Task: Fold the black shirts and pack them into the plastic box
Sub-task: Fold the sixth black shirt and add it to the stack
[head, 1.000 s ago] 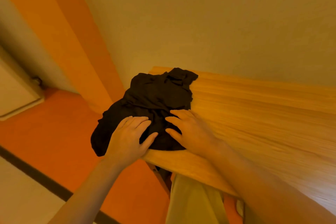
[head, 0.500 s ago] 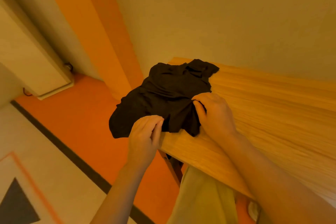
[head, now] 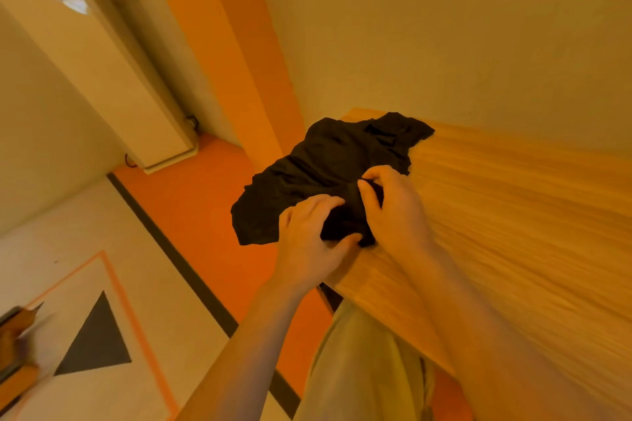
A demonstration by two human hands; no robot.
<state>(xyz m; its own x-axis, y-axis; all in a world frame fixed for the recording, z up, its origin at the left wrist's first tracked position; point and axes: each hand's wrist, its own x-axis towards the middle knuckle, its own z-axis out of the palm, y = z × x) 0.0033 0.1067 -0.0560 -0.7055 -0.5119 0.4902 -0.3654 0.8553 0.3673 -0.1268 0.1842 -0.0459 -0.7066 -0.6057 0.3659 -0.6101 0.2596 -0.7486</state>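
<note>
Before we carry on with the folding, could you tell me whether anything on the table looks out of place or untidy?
Yes: the black shirt lies crumpled at the corner of the wooden table, with part of it hanging over the edge. Both hands, the left hand and the right hand, grip its bunched near end.

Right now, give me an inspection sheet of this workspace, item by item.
Surface: wooden table, light grain; the shirt lies at its left corner.
Job's things: one black shirt, crumpled and unfolded, part of it hanging over the table's left edge. No plastic box seen.
Clutter: nothing seen on the table besides the shirt.
Hands: left hand grips the shirt's near edge, fingers curled into the cloth; right hand pinches a bunch of the cloth beside it.
Cables: a dark cord near the base of the white unit by the wall.
Surroundings: orange floor band, black stripe, black triangle marking; a blurred object at the lower left edge.
</note>
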